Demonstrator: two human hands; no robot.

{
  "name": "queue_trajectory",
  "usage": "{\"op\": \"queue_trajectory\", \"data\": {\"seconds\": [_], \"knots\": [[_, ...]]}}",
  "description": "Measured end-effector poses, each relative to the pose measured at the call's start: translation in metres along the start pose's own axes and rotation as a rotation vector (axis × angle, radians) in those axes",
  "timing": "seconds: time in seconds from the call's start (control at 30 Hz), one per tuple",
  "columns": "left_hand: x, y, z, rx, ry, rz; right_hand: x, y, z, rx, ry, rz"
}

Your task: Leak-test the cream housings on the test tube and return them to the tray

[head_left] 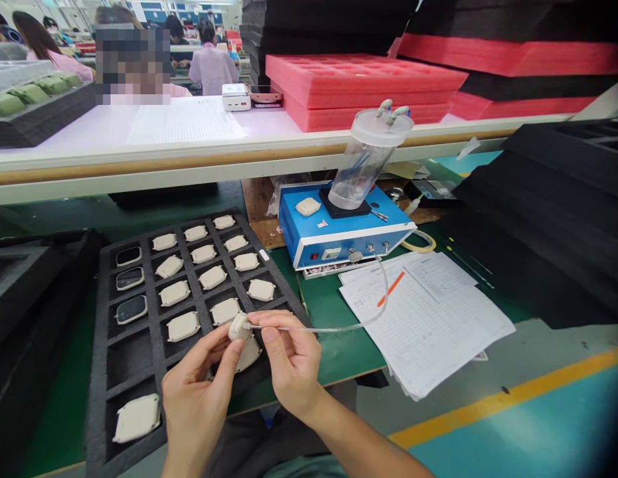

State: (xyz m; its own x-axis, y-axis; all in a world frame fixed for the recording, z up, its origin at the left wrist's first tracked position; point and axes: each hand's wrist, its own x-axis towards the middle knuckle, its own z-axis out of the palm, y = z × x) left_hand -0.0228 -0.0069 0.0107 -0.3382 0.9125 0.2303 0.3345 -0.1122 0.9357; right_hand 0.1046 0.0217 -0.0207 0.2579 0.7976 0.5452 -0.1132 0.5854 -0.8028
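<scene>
My left hand (199, 392) pinches a small cream watch case (237, 326) on edge between thumb and fingers. With thumb and fingertips, my right hand (293, 362) grips the end of a clear thin tube (338, 329), its tip at the side of the case. Whether the tip sits inside an opening I cannot tell. Below both hands lies a black foam tray (100, 372) with cream watch cases in its pockets; several in the left column show dark screens (131, 309). The tube curves back to the front of a blue box-shaped machine (348, 232).
On the machine stand a clear cylinder (361, 162) and another cream case (307, 206). Printed sheets (428, 325) with an orange pen (391, 289) lie to the right. A shelf edge (189, 174) crosses behind, bearing red foam trays (358, 86). Black foam (547, 219) is stacked far right.
</scene>
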Motion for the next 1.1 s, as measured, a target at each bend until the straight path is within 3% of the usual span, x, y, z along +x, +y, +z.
{"op": "queue_trajectory", "data": {"seconds": [1.1], "knots": [[-0.004, 0.008, 0.002, -0.015, -0.042, 0.011, -0.007, -0.002, -0.003, 0.003, 0.001, 0.047]]}}
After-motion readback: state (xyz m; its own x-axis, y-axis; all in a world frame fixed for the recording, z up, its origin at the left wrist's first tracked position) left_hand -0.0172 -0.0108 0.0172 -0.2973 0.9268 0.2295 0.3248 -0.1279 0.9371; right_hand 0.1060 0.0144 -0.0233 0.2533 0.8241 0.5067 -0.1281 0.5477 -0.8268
